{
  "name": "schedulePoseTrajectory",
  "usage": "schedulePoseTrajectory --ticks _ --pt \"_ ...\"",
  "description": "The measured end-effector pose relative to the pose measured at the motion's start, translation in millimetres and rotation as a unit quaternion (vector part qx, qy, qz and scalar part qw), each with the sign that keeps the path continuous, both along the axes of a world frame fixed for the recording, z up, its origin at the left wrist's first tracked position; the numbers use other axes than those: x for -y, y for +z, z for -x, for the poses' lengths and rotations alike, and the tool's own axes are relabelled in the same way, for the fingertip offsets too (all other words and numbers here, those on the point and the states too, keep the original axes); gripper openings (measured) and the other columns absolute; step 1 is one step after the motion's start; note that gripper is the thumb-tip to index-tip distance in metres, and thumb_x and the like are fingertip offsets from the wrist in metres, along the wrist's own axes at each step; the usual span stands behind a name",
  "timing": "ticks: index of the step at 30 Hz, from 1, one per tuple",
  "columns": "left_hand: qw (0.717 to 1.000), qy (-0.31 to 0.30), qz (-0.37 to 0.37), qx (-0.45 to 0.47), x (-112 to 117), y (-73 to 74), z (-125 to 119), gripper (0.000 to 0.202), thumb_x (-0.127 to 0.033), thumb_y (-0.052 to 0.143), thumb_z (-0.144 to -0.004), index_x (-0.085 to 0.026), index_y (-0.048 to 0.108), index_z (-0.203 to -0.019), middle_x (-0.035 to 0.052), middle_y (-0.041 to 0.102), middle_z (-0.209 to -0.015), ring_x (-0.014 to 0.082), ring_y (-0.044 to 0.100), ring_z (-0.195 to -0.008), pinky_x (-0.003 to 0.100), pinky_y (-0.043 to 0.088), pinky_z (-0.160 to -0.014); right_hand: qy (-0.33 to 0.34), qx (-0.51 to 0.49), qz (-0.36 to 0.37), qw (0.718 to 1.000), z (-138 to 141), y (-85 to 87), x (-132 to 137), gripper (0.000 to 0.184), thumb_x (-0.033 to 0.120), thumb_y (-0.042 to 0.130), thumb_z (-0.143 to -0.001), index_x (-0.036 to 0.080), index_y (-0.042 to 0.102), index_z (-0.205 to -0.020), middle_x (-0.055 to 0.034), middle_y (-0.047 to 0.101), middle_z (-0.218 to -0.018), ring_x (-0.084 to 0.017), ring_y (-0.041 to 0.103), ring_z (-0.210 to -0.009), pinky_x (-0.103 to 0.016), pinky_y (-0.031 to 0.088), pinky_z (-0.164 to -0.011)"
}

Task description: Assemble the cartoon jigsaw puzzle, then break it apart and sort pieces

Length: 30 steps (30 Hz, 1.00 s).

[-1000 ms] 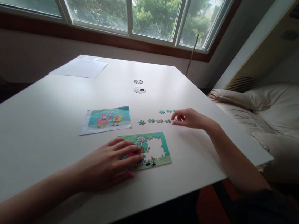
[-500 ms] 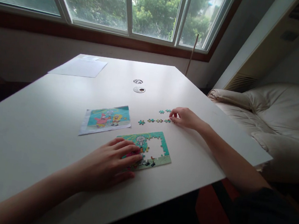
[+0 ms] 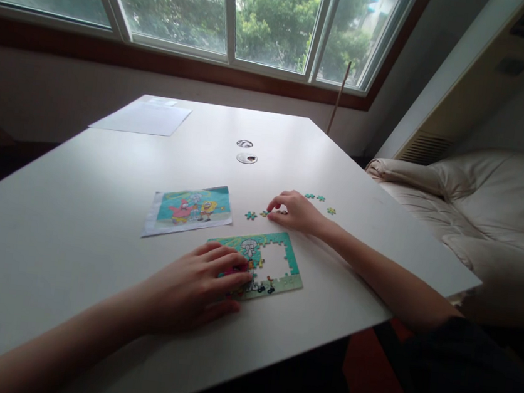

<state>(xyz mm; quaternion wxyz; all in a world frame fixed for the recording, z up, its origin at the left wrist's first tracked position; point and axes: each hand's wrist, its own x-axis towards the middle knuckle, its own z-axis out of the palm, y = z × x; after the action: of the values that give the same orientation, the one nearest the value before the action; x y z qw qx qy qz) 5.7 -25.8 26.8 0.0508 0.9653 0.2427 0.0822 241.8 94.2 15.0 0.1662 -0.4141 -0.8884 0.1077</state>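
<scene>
My left hand [image 3: 207, 282] lies flat over the left part of a jigsaw puzzle [image 3: 287, 283], fingers stretched out and slightly apart. The puzzle has a teal and sandy cartoon picture, with a large white gap in its right half. Beyond it, my right hand [image 3: 295, 212] reaches down to the row of loose pieces, its thumb and forefinger closed at a small puzzle piece [image 3: 264, 214]. Just left of that lies another teal piece [image 3: 250, 215]. My right hand hides part of the row. More loose pieces [image 3: 321, 198] lie beyond and to the right of it.
A creased picture sheet [image 3: 194, 206] with the cartoon figures lies left of the pieces. On the white table [image 3: 100, 203] are two round inlays [image 3: 247, 158] and a paper sheet [image 3: 143, 118] at the far left. A pale leather sofa [image 3: 492, 204] stands at the right.
My right hand has moved left along the row of loose pieces, uncovering several at the right. My left hand stays on the puzzle. The view has shifted slightly.
</scene>
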Motion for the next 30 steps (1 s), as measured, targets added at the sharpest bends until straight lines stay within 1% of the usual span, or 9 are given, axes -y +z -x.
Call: schedulePoseTrajectory --ticks 6,11,13,15,18,21,23,26,30 --pt "1.0 -0.008 -0.005 0.003 -1 -1.3 0 0.03 -0.035 0.043 -0.087 -0.023 0.05 -0.114 0.0079 0.054 -0.113 0.0225 0.049 -0.099 0.038 0.037 -0.088 0.016 0.033 0.054 0.998 4 6.6 0 0.016 0.025 0.057 -0.073 0.016 0.065 -0.084 -0.0061 0.06 -0.083 -0.016 0.051 -0.08 -0.026 0.035 -0.073" --pt "1.0 -0.005 -0.005 0.006 0 -0.7 0 0.03 -0.034 0.044 -0.087 -0.024 0.05 -0.113 0.0075 0.054 -0.113 0.0226 0.05 -0.099 0.038 0.037 -0.089 0.011 0.038 0.035 0.999 7 9.3 4 0.013 0.023 0.058 -0.071 0.015 0.062 -0.081 -0.0059 0.06 -0.084 -0.017 0.049 -0.084 -0.03 0.033 -0.08" --pt "1.0 -0.005 -0.006 0.007 0 -0.3 1 0.03 -0.034 0.044 -0.086 -0.024 0.05 -0.114 0.0075 0.054 -0.113 0.0228 0.05 -0.1 0.038 0.037 -0.089 0.028 0.015 0.035 0.999 7 8.2 5 0.01 0.02 0.058 -0.071 0.015 0.06 -0.078 -0.0043 0.06 -0.082 -0.015 0.05 -0.08 -0.027 0.035 -0.077" --pt "1.0 -0.007 -0.009 0.009 0 -0.4 1 0.03 -0.034 0.044 -0.086 -0.024 0.05 -0.114 0.0076 0.055 -0.113 0.0227 0.05 -0.099 0.038 0.037 -0.088 0.041 -0.008 0.059 0.997 7 6.7 7 0.007 0.018 0.056 -0.072 0.015 0.058 -0.077 -0.0023 0.06 -0.078 -0.012 0.051 -0.073 -0.023 0.037 -0.069" --pt "1.0 -0.009 -0.014 0.014 -1 -1.1 1 0.031 -0.035 0.045 -0.086 -0.024 0.05 -0.115 0.0078 0.055 -0.113 0.0224 0.05 -0.1 0.037 0.038 -0.088 0.04 -0.042 0.084 0.995 6 6.6 10 0.017 0.016 0.051 -0.076 0.015 0.057 -0.092 -0.0008 0.058 -0.075 -0.009 0.05 -0.065 -0.021 0.037 -0.062" --pt "1.0 -0.01 -0.018 0.012 -1 -2.0 2 0.032 -0.034 0.045 -0.086 -0.024 0.049 -0.116 0.0079 0.055 -0.114 0.0226 0.05 -0.101 0.037 0.038 -0.089 0.055 -0.062 0.066 0.994 3 10.3 15 0.028 0.016 0.046 -0.081 0.017 0.055 -0.107 -0.0021 0.056 -0.08 -0.009 0.05 -0.07 -0.023 0.038 -0.067" --pt "1.0 -0.013 -0.021 0.007 -1 -2.2 2 0.034 -0.035 0.045 -0.086 -0.024 0.048 -0.118 0.008 0.054 -0.115 0.023 0.05 -0.101 0.037 0.038 -0.088 0.065 -0.059 0.069 0.994 0 13.2 20 0.027 0.017 0.044 -0.082 0.019 0.057 -0.105 -0.0029 0.056 -0.083 -0.01 0.05 -0.074 -0.024 0.038 -0.07" --pt "1.0 -0.013 -0.025 0.001 -1 -2.5 3 0.035 -0.035 0.045 -0.086 -0.024 0.047 -0.119 0.0078 0.054 -0.117 0.0237 0.049 -0.102 0.038 0.039 -0.087 0.068 -0.061 0.112 0.989 -5 16.7 29 0.022 0.019 0.046 -0.082 0.018 0.059 -0.099 -0.0029 0.059 -0.083 -0.01 0.052 -0.074 -0.023 0.039 -0.068" --pt "0.999 -0.02 -0.046 -0.006 -1 -3.6 5 0.035 -0.033 0.044 -0.087 -0.023 0.046 -0.121 0.0082 0.054 -0.118 0.024 0.05 -0.102 0.039 0.039 -0.087 0.066 -0.088 0.176 0.978 -9 22.0 41 0.017 0.023 0.054 -0.078 0.016 0.06 -0.092 -0.0021 0.063 -0.08 -0.01 0.056 -0.072 -0.022 0.041 -0.066"
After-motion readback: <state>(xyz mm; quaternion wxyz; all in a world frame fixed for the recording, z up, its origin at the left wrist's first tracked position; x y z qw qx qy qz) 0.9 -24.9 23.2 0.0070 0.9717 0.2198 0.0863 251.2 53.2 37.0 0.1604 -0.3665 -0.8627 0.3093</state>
